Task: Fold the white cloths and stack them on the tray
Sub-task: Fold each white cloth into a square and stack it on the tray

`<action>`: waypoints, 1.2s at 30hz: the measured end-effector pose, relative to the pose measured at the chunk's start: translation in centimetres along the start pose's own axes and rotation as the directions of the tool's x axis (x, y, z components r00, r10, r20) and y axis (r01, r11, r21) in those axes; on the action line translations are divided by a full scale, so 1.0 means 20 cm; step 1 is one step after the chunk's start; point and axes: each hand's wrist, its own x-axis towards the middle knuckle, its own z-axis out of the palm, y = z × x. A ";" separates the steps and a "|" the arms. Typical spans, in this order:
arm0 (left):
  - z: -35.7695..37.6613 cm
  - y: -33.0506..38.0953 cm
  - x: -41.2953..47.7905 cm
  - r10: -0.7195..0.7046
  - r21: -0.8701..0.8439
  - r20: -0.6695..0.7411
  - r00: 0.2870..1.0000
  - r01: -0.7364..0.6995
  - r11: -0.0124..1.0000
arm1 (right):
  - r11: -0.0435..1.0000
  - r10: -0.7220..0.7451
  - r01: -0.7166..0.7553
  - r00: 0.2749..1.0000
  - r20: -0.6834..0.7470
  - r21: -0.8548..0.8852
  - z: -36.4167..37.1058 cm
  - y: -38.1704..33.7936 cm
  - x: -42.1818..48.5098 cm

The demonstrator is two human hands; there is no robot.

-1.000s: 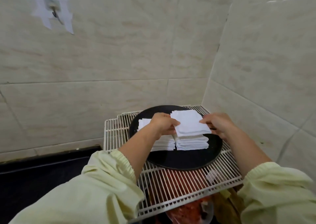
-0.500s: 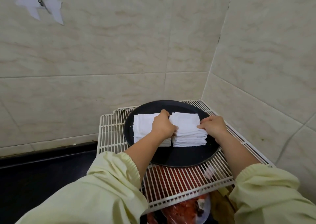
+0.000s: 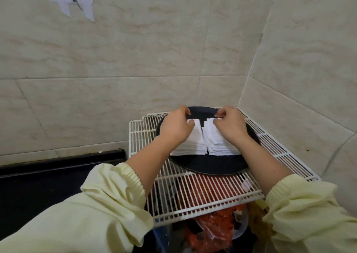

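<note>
- The white cloths (image 3: 199,149) are piled on the black tray (image 3: 212,166) as a left stack (image 3: 195,139) and a right stack (image 3: 214,145).
- Each far edge is gripped with curled fingers: the left stack's by the left hand (image 3: 176,127), the right stack's by the right hand (image 3: 229,126).

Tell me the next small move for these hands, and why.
Probably draw both hands toward you to square the stepped far edges: left hand grips the left stack, right hand the right stack, both on the black tray.
</note>
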 end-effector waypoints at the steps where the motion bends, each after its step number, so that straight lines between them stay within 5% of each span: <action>1: -0.06 -0.04 -0.03 0.023 0.052 -0.031 0.999 -0.022 0.998 | 0.999 -0.033 0.033 0.999 0.017 0.000 0.03 -0.06 -0.02; 8: -0.47 -0.48 -0.34 0.035 0.323 -0.144 0.989 0.014 0.946 | 0.966 -0.260 0.259 0.952 0.162 0.026 0.33 -0.54 -0.32; 18: -1.09 -1.31 -1.08 -0.294 0.429 -0.201 0.934 0.354 0.831 | 0.897 -0.383 0.442 0.794 0.472 -0.016 1.04 -1.24 -1.08; 27: -1.73 -1.98 -1.84 -0.549 0.324 -0.336 0.765 0.641 0.695 | 0.767 -0.521 0.639 0.565 0.640 0.061 1.61 -2.01 -1.85; 36: -2.31 -2.49 -2.43 -0.707 0.159 -0.506 0.494 0.859 0.486 | 0.601 -0.646 0.767 0.302 0.701 0.224 2.08 -2.75 -2.43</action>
